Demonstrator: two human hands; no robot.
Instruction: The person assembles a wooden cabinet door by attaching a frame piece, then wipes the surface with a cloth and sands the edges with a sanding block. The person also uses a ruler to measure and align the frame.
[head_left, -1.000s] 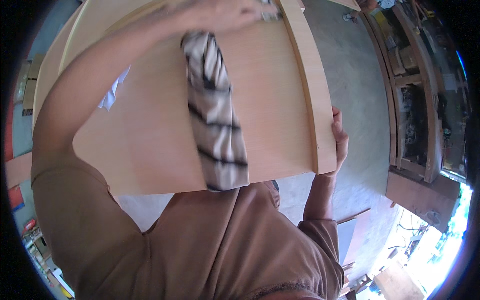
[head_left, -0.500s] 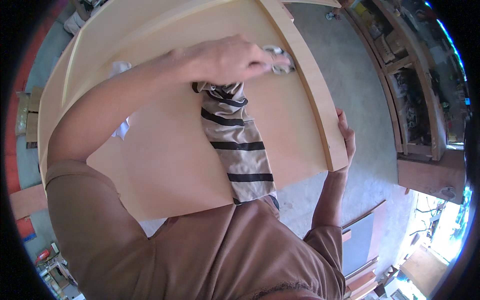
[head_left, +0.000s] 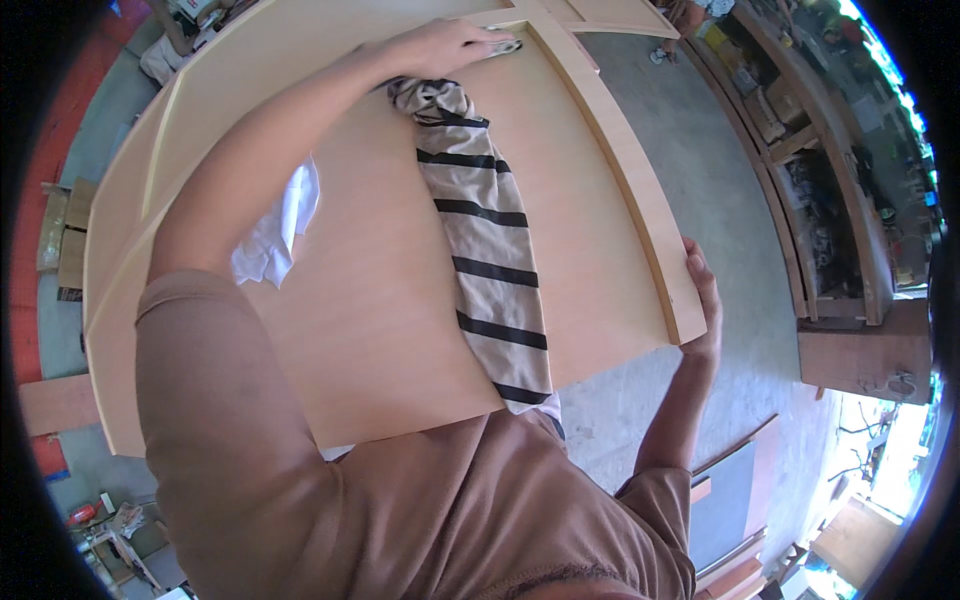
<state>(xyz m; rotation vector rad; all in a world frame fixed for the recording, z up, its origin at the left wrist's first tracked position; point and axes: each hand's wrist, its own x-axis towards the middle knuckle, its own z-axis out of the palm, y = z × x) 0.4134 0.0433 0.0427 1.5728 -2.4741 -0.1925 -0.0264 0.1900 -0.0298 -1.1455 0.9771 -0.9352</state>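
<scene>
A large pale wooden panel with a raised wooden rim on its right lies in front of me. My left hand reaches across to its far part, fingers closed on a small wadded cloth pressed to the surface near the inner corner of the rim. At the panel's right edge, my right hand grips the outside of the rim near its front end. A beige cloth with black stripes lies lengthwise on the panel, bunched at its far end. Beside my left forearm rests a white cloth.
Wooden shelving holding assorted items stands along the right, with a brown box-like piece at its near end. Boards lie on the concrete floor at lower right. Cardboard boxes sit at far left. Another person's foot shows at the top.
My left hand has moved the wadded cloth away from me and leftward, up to the rim's far corner. More of the white and striped cloths shows. My right hand keeps its grip.
</scene>
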